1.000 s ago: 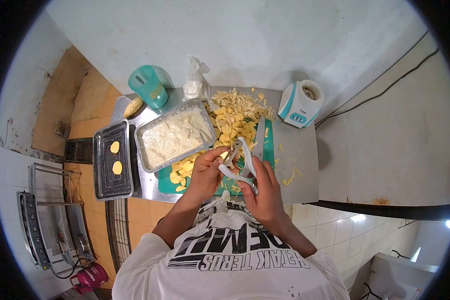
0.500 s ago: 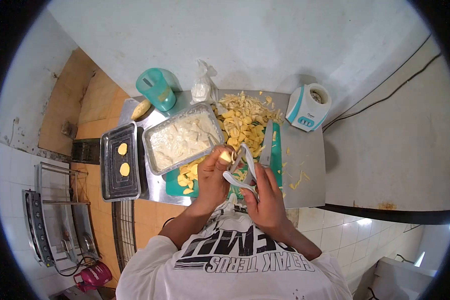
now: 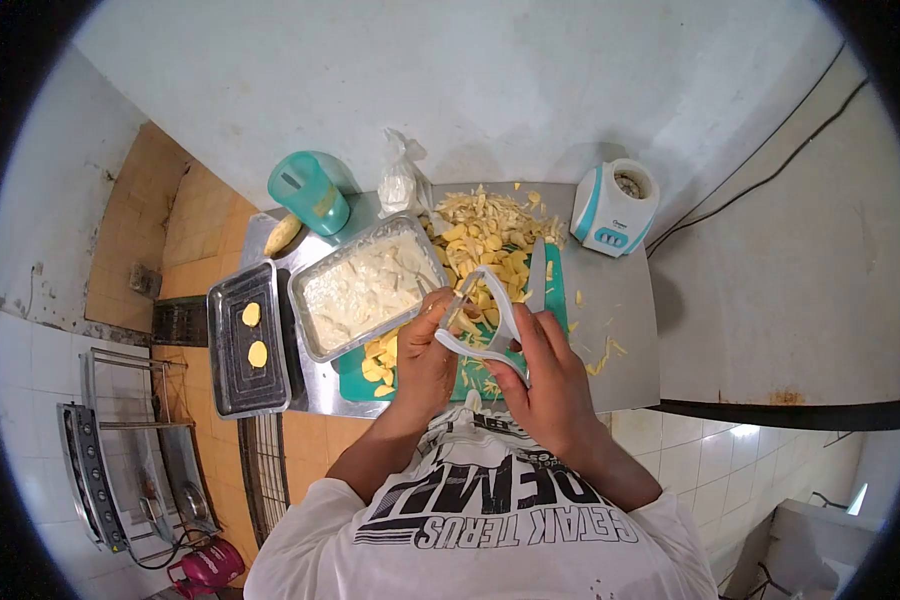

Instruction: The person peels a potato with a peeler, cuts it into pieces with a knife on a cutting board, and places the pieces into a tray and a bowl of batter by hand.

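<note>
The right hand (image 3: pixel 560 385) is closed round the white peeler (image 3: pixel 510 328), whose open frame tilts towards the left hand (image 3: pixel 427 360). The left hand is pinched narrow at the blade, apparently on a yellow piece (image 3: pixel 451 314) mostly hidden by fingers and peeler.

From the hands, slices (image 3: pixel 458 252) heap at 12 o'clock on the green board (image 3: pixel 354 384), with peelings (image 3: pixel 500 212) beyond. The knife (image 3: pixel 537 277) lies at 1 o'clock, its lower end hidden near the right hand. The batter tray (image 3: pixel 315 335) sits at 10 o'clock, beside the slices; farther out that way are the cup (image 3: pixel 310 192) and a whole tuber (image 3: pixel 283 235). The black tray (image 3: pixel 232 375) is at 9 o'clock, holding two rounds (image 3: pixel 255 335).

The main risk is a cut: the piece looks small and the left fingers sit close to the blade, so a slip or too hard a pull could nick them. Wet fingers might also let the piece spin loose. A wide swing of the right hand could brush the knife, while falling peel could mix with the slices or drop off the near edge of the bench (image 3: pixel 625 380).
</note>
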`<action>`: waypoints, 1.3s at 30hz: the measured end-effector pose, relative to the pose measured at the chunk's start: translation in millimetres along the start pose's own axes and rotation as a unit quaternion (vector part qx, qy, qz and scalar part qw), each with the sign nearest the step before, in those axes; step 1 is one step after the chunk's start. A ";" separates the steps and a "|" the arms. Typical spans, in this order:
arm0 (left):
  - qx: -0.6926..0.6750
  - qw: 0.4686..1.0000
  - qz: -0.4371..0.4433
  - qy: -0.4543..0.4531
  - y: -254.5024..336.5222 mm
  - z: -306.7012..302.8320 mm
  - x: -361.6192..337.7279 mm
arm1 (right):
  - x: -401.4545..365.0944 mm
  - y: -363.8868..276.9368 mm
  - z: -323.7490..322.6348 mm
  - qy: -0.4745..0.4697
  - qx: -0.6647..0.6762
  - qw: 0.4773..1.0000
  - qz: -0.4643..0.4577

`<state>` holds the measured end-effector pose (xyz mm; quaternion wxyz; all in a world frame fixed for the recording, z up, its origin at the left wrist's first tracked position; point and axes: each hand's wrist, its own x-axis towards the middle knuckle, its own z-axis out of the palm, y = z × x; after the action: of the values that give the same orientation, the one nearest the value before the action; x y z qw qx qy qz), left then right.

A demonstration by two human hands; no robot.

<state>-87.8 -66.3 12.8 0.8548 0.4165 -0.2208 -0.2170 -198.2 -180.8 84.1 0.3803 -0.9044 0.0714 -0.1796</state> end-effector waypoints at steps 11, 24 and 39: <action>-0.045 0.998 0.037 0.035 10.0 14.3 -5.0 | -10.0 -2.7 9.0 0.012 -0.006 1.000 -0.018; -0.217 0.969 -0.118 -0.020 26.8 18.0 11.5 | 1.9 -2.8 -5.9 0.027 -0.029 0.999 -0.020; -0.298 0.933 -0.199 -0.024 26.1 20.2 10.1 | -14.6 27.8 -6.7 0.024 -0.080 0.996 -0.002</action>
<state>-86.1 -69.8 47.1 0.8733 0.1732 -0.0793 -0.4484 -214.0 -200.8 64.6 0.3044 -0.9276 0.0930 -0.1957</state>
